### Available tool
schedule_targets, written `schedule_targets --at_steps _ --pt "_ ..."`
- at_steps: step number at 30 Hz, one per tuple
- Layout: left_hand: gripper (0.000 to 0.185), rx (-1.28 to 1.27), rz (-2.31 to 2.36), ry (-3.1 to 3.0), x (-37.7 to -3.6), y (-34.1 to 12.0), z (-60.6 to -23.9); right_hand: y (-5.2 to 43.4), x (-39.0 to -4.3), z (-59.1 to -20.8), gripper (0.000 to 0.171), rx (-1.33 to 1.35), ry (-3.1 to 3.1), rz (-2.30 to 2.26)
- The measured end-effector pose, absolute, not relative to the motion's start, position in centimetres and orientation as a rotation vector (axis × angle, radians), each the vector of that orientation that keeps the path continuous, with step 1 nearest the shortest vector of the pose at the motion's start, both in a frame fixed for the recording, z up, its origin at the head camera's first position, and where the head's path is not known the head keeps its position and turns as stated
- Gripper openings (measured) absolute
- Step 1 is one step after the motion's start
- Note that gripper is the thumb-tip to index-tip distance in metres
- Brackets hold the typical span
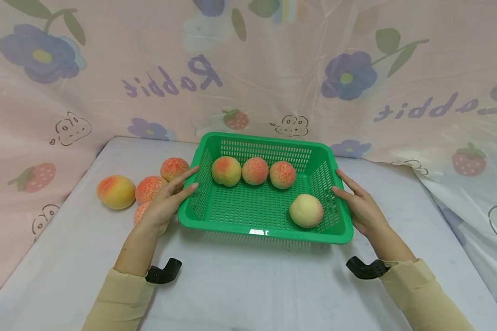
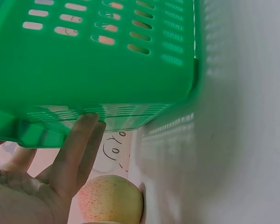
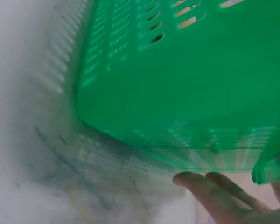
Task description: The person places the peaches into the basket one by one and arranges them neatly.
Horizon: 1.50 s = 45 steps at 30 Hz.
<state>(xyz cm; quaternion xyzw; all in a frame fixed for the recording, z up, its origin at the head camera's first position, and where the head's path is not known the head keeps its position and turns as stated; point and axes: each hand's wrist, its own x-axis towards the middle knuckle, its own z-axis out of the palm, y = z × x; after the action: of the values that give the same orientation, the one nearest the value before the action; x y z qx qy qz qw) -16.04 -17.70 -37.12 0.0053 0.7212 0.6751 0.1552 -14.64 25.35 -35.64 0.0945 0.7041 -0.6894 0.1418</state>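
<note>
A green plastic basket (image 1: 223,228) with slotted walls is in the middle of the head view. My left hand (image 1: 165,202) holds its left rim, thumb over the edge and fingers against the outer wall. On the opposite side my right hand (image 1: 364,211) grips the right rim in a similar way. Inside, two reddish peaches (image 1: 255,171) (image 1: 283,175) and a yellow-red one (image 1: 226,171) form a row along the back. A pale peach (image 1: 306,211) lies at the front right. Whether the base touches the table cannot be told.
Left of the basket, a yellow-red peach (image 1: 116,192) and several reddish peaches (image 1: 150,190) lie on the white-covered table (image 1: 248,285), partly behind my left hand. A printed curtain (image 1: 257,92) hangs along the back and sides. Black devices (image 1: 164,272) are strapped at both wrists.
</note>
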Motion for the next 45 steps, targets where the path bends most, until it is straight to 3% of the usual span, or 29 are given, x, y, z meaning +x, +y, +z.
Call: schedule_targets --at_steps 11,20,29,38,45 --pt "0.053 -0.125 1.882 2.049 -16.1 -18.0 -36.5 25.0 -14.5 -36.0 0.071 0.244 1.993 -2.037" --pt "0.054 0.005 1.782 2.209 -15.9 -18.9 -34.8 24.9 -14.6 -36.1 0.072 0.281 1.976 -2.064" --pt "0.055 -0.077 1.864 2.366 -15.3 -20.8 -34.0 25.2 -14.4 -35.9 0.071 0.272 2.003 -2.053" --pt "0.038 -0.048 2.017 2.309 -14.6 -22.4 -34.2 25.3 -14.3 -36.0 0.070 0.270 1.980 -2.107" --pt "0.056 -0.121 1.760 2.503 -13.1 -23.4 -35.1 25.2 -14.3 -36.2 0.070 0.262 1.993 -2.089"
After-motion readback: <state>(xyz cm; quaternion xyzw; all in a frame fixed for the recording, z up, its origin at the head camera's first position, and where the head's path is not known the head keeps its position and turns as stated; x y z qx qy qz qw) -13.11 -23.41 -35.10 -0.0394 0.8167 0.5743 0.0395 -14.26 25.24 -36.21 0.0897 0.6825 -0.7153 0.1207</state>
